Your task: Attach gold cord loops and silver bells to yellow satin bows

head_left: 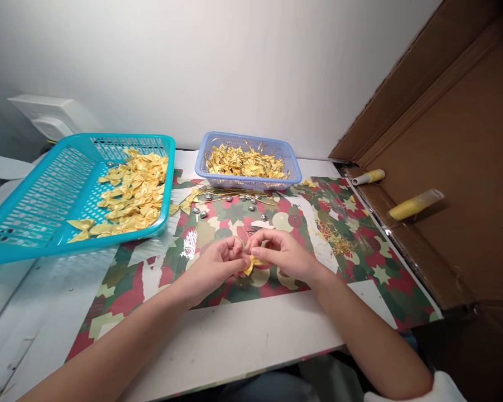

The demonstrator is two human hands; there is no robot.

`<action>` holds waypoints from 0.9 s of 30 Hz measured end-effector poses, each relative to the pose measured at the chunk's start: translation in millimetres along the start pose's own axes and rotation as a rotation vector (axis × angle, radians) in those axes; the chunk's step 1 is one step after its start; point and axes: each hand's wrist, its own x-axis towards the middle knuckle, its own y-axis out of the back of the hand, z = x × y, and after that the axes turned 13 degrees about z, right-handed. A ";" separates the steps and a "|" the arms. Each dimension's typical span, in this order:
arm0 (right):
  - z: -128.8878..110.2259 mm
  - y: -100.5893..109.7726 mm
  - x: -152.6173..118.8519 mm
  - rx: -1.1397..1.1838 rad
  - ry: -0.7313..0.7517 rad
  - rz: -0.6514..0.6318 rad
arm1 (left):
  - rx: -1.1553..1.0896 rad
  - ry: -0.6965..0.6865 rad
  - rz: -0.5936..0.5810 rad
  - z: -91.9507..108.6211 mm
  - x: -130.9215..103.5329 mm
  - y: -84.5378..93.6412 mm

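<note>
Both hands meet over the patterned table cover, fingers curled around one small yellow ribbon bow [251,267]. My left hand [220,259] pinches the bow's left side. From the right, my right hand [282,254] holds it with thumb and forefinger. Whether a wire or bell is also between the fingers is hidden. Just beyond the fingertips lies a small dark pointed metal tool [253,229], partly covered. Several small silver bells [204,214] are scattered farther back, near a bundle of thin gold wire ties [234,192].
A turquoise basket [171,184] with yellow bows stands at the left. At the back, a lilac basket [201,167] holds bows with gold ties. Gold wire scraps [337,240] lie right of my hands. Cardboard [456,139] walls the right side, with two yellow-and-clear tubes [416,205] attached.
</note>
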 end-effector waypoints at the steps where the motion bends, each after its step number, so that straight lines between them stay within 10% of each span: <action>1: -0.6 -0.1 0.0 0.043 -0.049 -0.009 | 0.002 -0.001 -0.006 0.3 -0.5 -1.1; 13: -4.0 19.0 4.6 0.638 -0.267 0.013 | 0.084 0.022 -0.211 0.9 -8.8 -5.9; 27: -7.6 46.2 16.1 0.792 -0.281 0.240 | 0.138 0.037 -0.269 -0.7 -8.6 -4.0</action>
